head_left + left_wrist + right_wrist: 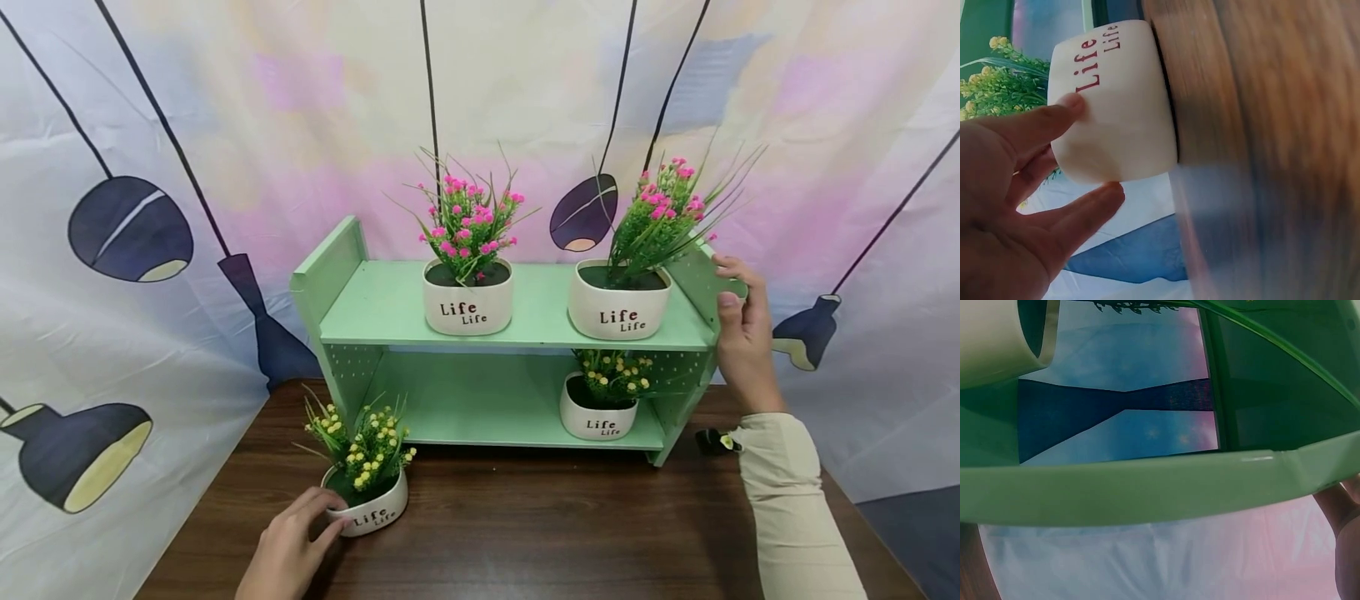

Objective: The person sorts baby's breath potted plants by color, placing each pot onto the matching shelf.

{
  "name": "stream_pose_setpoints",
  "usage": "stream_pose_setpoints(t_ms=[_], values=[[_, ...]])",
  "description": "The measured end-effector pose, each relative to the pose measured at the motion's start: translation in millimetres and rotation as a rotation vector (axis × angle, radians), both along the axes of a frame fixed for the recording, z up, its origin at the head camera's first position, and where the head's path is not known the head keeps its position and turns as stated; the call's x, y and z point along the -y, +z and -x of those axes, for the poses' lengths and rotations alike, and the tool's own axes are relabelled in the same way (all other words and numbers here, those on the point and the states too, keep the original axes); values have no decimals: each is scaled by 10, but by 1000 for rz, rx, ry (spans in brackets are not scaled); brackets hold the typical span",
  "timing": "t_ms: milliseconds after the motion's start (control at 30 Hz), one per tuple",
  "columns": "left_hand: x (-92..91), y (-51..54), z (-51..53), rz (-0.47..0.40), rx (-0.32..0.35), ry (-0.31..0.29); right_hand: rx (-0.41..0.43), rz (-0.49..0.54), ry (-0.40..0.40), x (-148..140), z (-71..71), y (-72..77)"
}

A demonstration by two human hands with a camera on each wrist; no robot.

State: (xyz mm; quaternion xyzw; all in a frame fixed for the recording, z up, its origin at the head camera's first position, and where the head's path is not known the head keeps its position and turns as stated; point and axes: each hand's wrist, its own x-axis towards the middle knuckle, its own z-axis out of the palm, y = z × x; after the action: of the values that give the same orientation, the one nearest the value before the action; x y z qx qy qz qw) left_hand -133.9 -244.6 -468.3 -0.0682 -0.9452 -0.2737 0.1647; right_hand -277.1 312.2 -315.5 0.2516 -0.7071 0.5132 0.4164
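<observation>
At the front left, my left hand [288,542] pinches the rim of a white oval pot [378,510] marked "Life", holding yellow flowers [371,450]. In the left wrist view the thumb [1063,115] lies on the pot's printed front and another fingertip touches its end. The pot stands on the table. My right hand [750,358] holds the upper right side panel of a green two-tier shelf [465,392]. In the right wrist view, part of that hand [1350,537] shows outside the panel edge [1116,494]; most of it is out of frame.
Two white pots with pink flowers stand on the top tier, one mid [468,308] and one right [618,312]. A yellow-flowered pot [598,417] sits at the lower tier's right. A small dark object [712,442] lies on the brown table [525,533]. Printed cloth [300,125] hangs behind.
</observation>
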Motion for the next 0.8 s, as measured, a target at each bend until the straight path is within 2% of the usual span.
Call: stream_pose_setpoints(t_ms=[133,233,367,567,800], values=[[-27,-19,13,-15,-89,6,5,-3,-3,-8,-9,0],[-53,-30,22,-22,-166,-12,8,-6,0,-15,-2,-2],[-92,-3,16,-23,-212,-23,2,-12,1,-19,10,-1],[-140,124,2,-33,-237,-29,-5,-23,-7,-15,14,2],[-233,317,52,-73,-309,-100,-8,-19,-5,-18,7,7]])
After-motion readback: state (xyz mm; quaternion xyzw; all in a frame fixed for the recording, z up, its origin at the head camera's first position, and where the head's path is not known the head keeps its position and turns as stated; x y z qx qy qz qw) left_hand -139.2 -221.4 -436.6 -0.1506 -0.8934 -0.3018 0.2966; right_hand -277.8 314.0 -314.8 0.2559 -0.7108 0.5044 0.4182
